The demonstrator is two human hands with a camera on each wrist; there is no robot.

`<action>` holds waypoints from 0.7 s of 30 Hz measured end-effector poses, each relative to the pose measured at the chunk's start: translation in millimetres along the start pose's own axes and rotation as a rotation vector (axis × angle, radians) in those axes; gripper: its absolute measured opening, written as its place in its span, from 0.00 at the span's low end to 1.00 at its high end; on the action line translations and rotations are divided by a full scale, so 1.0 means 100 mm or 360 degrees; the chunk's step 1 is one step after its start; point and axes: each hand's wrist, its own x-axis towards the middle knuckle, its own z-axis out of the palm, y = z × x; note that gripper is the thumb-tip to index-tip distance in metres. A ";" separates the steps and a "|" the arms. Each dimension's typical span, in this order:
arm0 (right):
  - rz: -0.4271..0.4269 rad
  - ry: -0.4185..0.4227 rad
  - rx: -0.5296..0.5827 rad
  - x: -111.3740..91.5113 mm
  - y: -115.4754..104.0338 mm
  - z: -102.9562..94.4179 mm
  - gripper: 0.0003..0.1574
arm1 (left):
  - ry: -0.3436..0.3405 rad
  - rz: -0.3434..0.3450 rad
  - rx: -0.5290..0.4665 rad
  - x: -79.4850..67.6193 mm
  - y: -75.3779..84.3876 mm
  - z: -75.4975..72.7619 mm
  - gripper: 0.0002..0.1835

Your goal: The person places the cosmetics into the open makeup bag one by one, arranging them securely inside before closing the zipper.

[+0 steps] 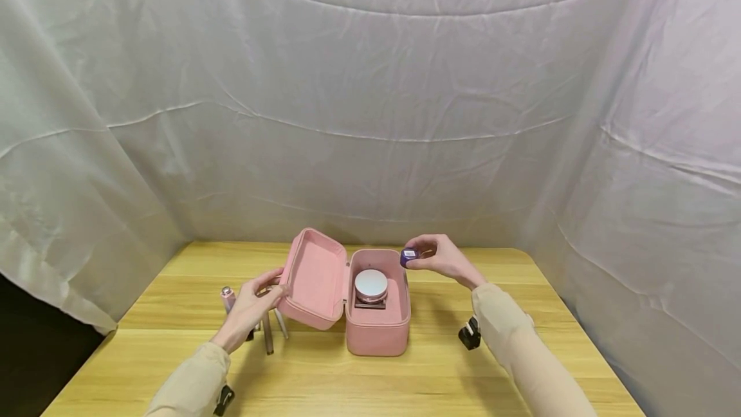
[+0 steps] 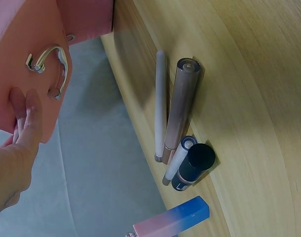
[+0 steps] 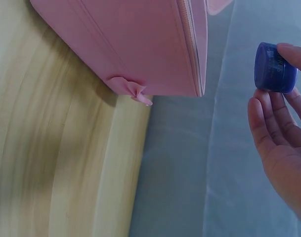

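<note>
A pink makeup case [image 1: 377, 340] stands on the table with its lid [image 1: 315, 275] swung out to the left. My left hand [image 1: 253, 304] holds the lid by its left edge; in the left wrist view its fingers [image 2: 32, 116] lie against the lid's outer face, near a metal-ended handle [image 2: 64, 61]. Between thumb and fingertips my right hand [image 1: 442, 256] pinches a small dark blue jar [image 1: 408, 256], raised by the case's back right rim. Inside the case are a round white-topped compact [image 1: 371, 284] and a flat dark item [image 1: 370, 305], partly covered by the compact.
Left of the case, partly behind my left hand, are several cosmetic tubes [image 2: 182, 103], a black-capped bottle [image 2: 195, 163] and a pink-and-blue tube [image 2: 172, 217]. A pink bow [image 2: 61, 91] cannot be made out clearly there, but a pink tab [image 3: 130, 89] sticks from the case's side. Grey curtains [image 1: 370, 114] surround the table.
</note>
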 end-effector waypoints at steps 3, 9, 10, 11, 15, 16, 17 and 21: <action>-0.0017 -0.0008 0.0009 0.05 -0.02 0.02 0.25 | 0.0008 -0.0004 0.0007 0.00 0.00 0.00 0.32; -0.0047 -0.0040 -0.0028 0.15 -0.02 0.09 0.25 | 0.0012 0.0000 0.0022 0.01 -0.01 -0.01 0.31; -0.0045 -0.0047 -0.0033 0.16 -0.03 0.10 0.25 | 0.0011 0.0001 0.0021 0.01 -0.01 -0.01 0.31; -0.0047 -0.0054 -0.0043 0.18 -0.03 0.11 0.24 | 0.0011 0.0002 0.0019 0.01 -0.01 -0.01 0.31; -0.0066 -0.0085 -0.0095 0.24 -0.04 0.17 0.23 | 0.0006 0.0005 0.0006 0.01 -0.01 -0.01 0.31; -0.0073 -0.0095 -0.0103 0.26 -0.04 0.18 0.23 | 0.0006 0.0007 0.0006 0.01 -0.01 -0.01 0.32; -0.0082 -0.0104 -0.0109 0.27 -0.04 0.20 0.23 | 0.0006 0.0008 0.0005 0.01 -0.01 -0.01 0.32; -0.0087 -0.0126 -0.0141 0.34 -0.05 0.26 0.23 | 0.0006 0.0011 0.0005 0.01 -0.01 -0.01 0.32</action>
